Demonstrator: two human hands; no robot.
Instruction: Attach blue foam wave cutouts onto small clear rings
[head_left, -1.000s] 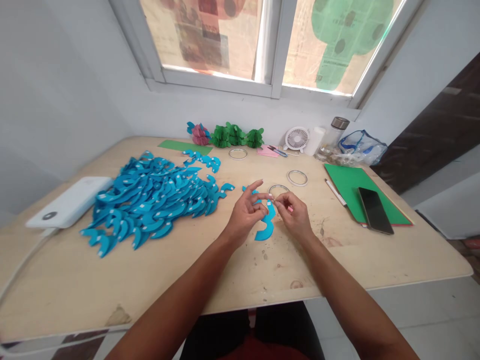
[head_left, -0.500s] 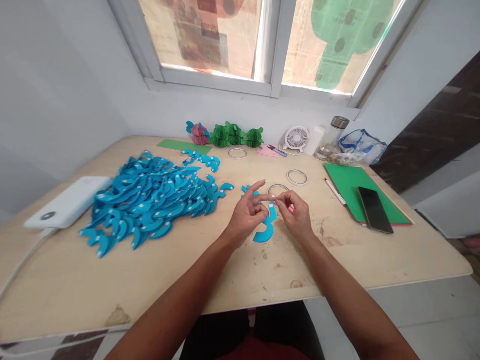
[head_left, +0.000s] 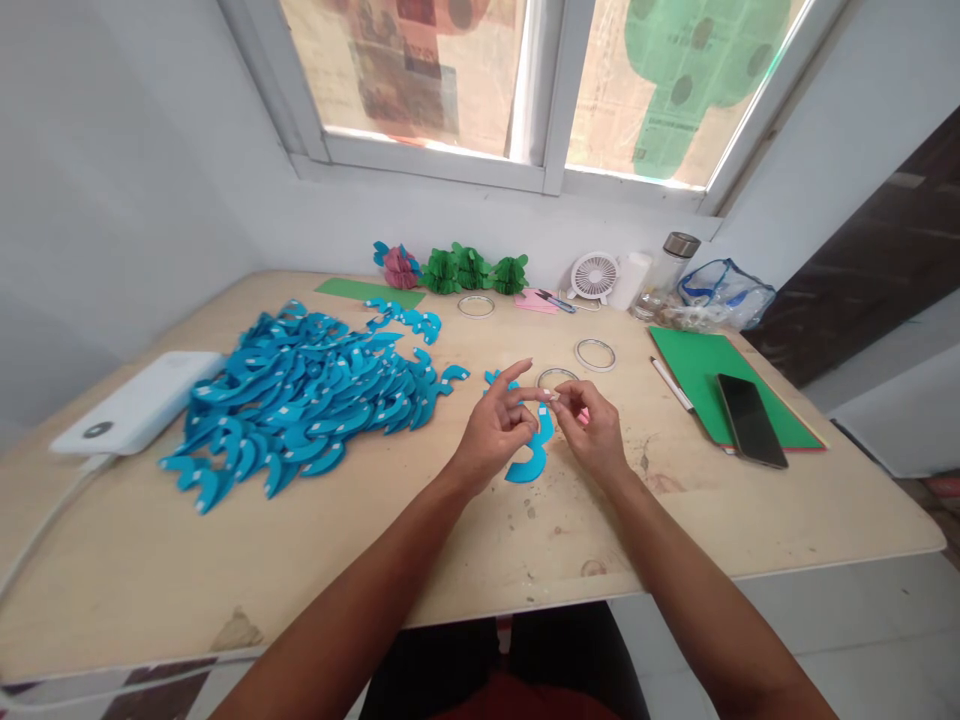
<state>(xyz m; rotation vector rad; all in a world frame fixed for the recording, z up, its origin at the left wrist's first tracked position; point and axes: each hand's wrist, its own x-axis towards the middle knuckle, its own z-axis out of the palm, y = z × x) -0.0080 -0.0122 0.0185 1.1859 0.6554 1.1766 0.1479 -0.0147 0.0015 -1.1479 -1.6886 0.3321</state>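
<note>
Working to the right of the heap of blue cutouts, the two hands meet over the tabletop. The left hand is half closed, with two fingers stretched out and its thumb closed in, holding a blue curved piece; this piece shows at the hand's side away from the heap, a white square near its upper end. The right hand, farther from the heap, is nearly closed, thumb and forefinger pinching a small white bit at the tip of one outstretched left finger; a patch of pink by its curled fingers is too small to make out. Right of the heap too, a nearer tape roll lies partly behind the right hand, and a farther tape roll just past it. Well to the heap's right, a dark phone rests on green sheets. A white device sits at the heap's left.
</note>
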